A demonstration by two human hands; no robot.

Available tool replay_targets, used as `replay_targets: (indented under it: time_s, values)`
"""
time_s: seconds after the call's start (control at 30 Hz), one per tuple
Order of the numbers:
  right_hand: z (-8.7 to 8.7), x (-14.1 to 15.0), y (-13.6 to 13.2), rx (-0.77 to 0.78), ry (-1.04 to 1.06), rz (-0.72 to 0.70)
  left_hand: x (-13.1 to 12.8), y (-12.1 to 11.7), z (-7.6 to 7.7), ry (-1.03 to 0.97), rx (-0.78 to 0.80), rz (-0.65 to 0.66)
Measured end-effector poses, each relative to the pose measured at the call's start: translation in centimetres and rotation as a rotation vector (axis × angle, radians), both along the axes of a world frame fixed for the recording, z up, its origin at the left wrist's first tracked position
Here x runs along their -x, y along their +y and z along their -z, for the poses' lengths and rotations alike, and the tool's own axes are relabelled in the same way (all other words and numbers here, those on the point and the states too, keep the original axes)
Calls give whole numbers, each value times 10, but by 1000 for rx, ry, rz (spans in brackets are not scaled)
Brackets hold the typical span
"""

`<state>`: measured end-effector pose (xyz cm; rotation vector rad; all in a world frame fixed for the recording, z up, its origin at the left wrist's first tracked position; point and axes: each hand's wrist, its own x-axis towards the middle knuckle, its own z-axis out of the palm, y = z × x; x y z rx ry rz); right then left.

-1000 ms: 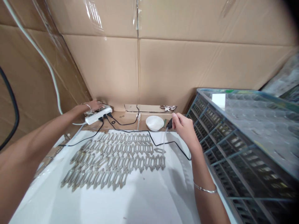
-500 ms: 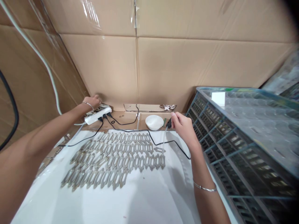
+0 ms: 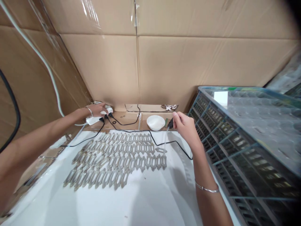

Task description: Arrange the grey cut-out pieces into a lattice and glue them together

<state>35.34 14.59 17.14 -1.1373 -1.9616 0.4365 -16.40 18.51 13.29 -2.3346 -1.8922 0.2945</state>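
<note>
The left hand [image 3: 96, 110] curls its fingers [image 3: 105, 110] over the end of a white power strip [image 3: 94, 120], black cords [image 3: 101, 126] plugged in just beside them. The right hand [image 3: 187, 129] pinches a small black tool [image 3: 170, 124] in its fingers [image 3: 176, 116], a clear tube [image 3: 166, 138] hanging from it, just beside a white bowl [image 3: 155, 122] and above rows of openwork metal pieces [image 3: 117, 160] on the white surface [image 3: 131, 204].
</note>
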Motion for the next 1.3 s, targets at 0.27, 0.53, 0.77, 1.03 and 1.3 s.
replay_targets:
  time_s: [0.27, 0.53, 0.77, 1.03, 1.3]
  values:
    - [0, 2, -1, 6, 17, -17, -13, -15, 22, 217, 72, 100]
    - [-1, 1, 0, 1, 2, -18, -12, -20, 25, 244, 63, 72]
    - [-2, 0, -1, 12, 0, -16, -14, -29, 21, 183, 87, 26]
    - [-2, 2, -2, 27, -3, -38, -11, -35, -4, 128, 251, -142]
    - [-4, 0, -4, 18, -1, -52, -2, -25, -26, 195, 200, -346]
